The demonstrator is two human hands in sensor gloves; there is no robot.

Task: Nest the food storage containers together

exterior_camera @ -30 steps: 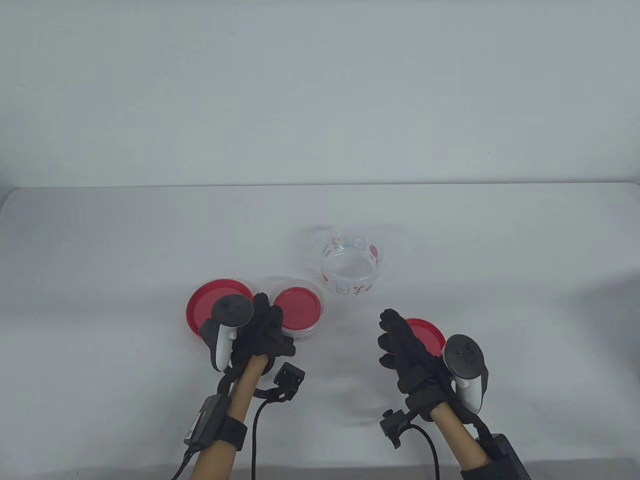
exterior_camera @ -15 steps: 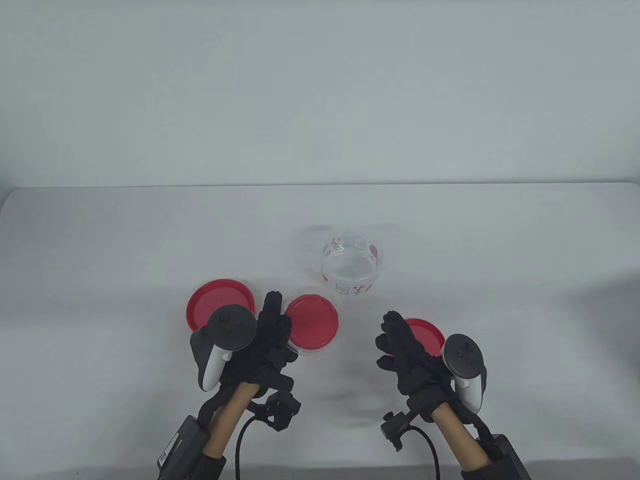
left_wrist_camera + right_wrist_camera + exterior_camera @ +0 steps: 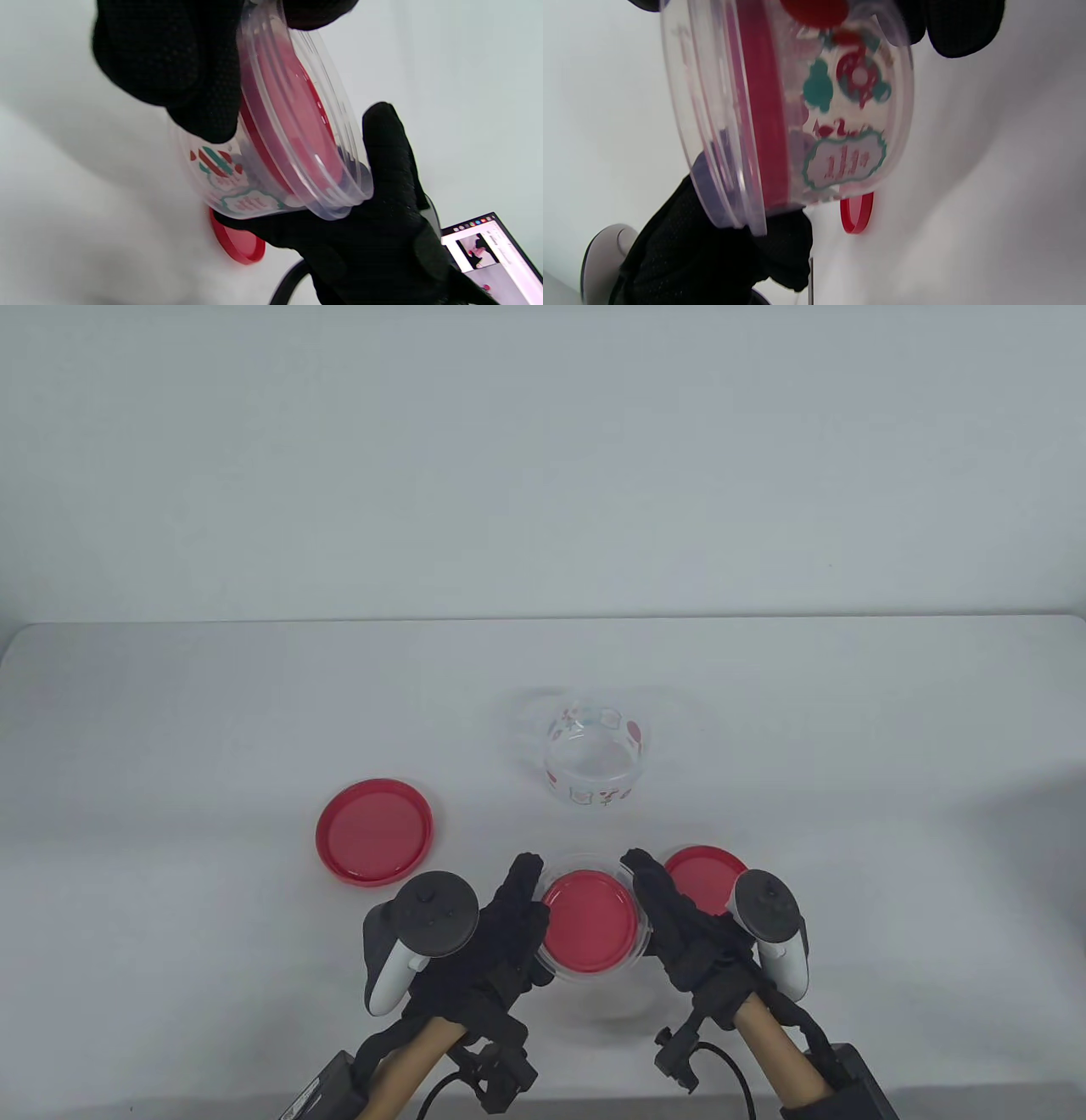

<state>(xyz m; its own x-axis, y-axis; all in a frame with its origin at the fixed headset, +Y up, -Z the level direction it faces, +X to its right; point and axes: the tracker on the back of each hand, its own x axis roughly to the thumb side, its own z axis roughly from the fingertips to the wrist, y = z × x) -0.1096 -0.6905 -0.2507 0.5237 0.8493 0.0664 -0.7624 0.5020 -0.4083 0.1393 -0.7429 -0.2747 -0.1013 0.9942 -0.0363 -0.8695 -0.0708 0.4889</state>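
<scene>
White worktop (image 3: pixel 254 712): lidded container (image 3: pixel 590 925) is clasped between left hand (image 3: pixel 501 933) and right hand (image 3: pixel 687 925). Likely next: lid removed, then nested with open container (image 3: pixel 594 763).

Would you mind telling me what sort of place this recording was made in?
Probably a lab-style recording bench, not a kitchen: a plain white table against a bare wall, trackers strapped to gloved hands, and a laptop screen beside the table.

No readable text: the printed label on the held clear container (image 3: pixel 844 163) shows only blurred red marks.
</scene>
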